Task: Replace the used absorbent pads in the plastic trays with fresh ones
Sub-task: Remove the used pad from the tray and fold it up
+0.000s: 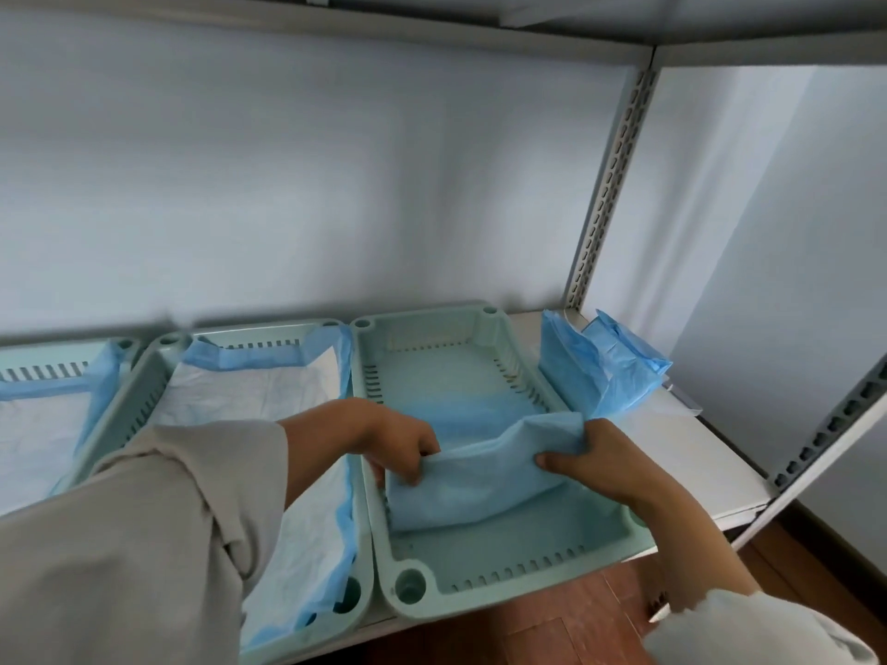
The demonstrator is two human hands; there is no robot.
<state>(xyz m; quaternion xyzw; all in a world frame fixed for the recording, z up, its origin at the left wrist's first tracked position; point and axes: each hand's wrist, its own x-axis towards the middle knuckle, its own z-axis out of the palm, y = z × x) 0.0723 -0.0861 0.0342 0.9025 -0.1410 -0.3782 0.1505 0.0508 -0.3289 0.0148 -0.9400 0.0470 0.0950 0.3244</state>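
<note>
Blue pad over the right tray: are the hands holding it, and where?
Yes. Both hands grip the folded blue pad by its upper edge: left hand at the left corner, right hand at the right corner.

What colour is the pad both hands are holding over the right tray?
Light blue, seen in the head view: folded pad, held by left hand and right hand.

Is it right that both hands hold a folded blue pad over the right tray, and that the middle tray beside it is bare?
Not quite. In the head view, the middle tray is already lined with a pad. Both hands, left and right, do hold the folded blue pad over the right tray.
</note>
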